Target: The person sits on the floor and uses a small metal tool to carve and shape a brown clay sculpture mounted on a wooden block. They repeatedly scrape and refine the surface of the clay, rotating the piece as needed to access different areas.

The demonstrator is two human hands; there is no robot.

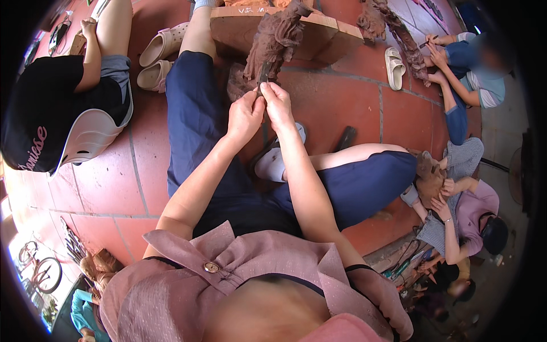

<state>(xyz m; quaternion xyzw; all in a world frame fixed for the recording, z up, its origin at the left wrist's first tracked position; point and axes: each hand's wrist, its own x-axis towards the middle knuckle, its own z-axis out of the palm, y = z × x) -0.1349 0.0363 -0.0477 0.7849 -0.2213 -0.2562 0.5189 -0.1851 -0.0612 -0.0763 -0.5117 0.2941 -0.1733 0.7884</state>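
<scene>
The left hand [246, 118] and right hand [277, 105] pinch a narrow dark piece [264, 73] together, apparently for steadier control, at the near end of the brown carving [276, 43], which lies between the knees, probably for easy reach, before the wooden block [327, 39], contact unclear.

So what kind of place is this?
It's probably a wood-carving workshop. There's a knobbly brown carved-looking piece up front, a big wooden block next to it, and a person on the right touching a brown lump.
</scene>
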